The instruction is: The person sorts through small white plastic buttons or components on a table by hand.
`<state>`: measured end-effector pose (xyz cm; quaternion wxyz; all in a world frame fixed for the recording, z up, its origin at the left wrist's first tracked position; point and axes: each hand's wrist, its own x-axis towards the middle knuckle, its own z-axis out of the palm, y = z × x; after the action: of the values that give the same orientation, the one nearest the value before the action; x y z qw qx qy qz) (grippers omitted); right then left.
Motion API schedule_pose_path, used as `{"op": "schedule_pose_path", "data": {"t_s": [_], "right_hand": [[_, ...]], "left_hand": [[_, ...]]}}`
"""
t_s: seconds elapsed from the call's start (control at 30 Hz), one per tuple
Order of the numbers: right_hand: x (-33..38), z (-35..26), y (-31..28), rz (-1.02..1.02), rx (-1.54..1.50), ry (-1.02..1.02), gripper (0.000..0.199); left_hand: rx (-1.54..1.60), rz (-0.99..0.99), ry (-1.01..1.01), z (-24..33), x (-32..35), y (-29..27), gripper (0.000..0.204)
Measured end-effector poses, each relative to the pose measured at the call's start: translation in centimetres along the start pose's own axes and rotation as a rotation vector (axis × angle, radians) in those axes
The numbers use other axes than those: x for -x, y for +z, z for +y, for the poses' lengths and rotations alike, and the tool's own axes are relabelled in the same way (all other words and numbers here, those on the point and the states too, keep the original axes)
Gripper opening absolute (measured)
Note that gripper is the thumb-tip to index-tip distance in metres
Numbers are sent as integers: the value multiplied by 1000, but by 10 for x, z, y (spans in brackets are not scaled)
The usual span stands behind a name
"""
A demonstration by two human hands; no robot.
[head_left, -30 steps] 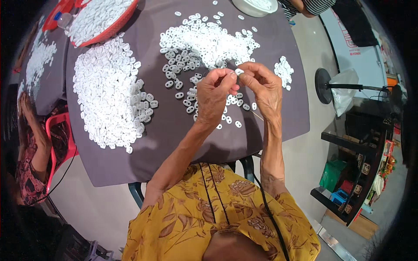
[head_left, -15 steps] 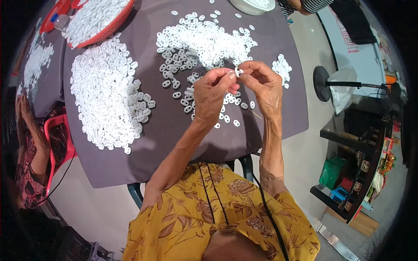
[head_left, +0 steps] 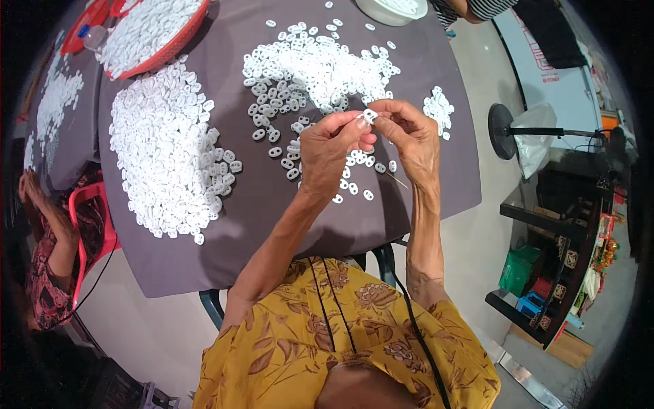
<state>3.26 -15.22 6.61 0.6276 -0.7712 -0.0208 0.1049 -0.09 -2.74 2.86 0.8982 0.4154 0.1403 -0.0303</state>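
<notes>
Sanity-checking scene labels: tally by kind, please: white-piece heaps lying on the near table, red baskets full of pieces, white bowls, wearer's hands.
White-piece heaps: 3 (left heap, middle heap, right heap)
Red basket: 1
White bowl: 1
Wearer's hands: 2 (left hand, right hand)
Total: 7

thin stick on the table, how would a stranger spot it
Find the grey table, then the person's right hand above it. Just left of that wrist lies a slanting tan stick, long and narrow beside small oval white pieces.
</notes>
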Motion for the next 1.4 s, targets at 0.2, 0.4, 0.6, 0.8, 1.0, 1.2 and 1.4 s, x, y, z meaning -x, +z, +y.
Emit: {"op": "schedule_pose_path", "data": {"t_s": [0.2,0.4,0.6,0.8,1.0,1.2,1.4], "right_hand": [[0,1,1,-13,77,-49,17],[-1,5,-1,-63,111,-100,15],[-4,10,-1,-125,237,-173,16],[-4,11,-1,-144,232,-172,16],[0,16,7,-52,542,-399,26],[-4,27,4,-2,657,-641,25],[-2,26,4,-1,659,-530,24]], "left_hand": [[10,6,-12,0,-1,0,23],[-19,-37,-74,-1,-3,-6,25],[-28,-37,-117,-3,-5,-10,28],[-82,-58,-127,1,-8,-11,28],[-115,6,-133,-2,-9,-10,21],[-138,10,-179,-2,-12,-11,26],[-89,-15,-182,-2,-13,-8,27]]}}
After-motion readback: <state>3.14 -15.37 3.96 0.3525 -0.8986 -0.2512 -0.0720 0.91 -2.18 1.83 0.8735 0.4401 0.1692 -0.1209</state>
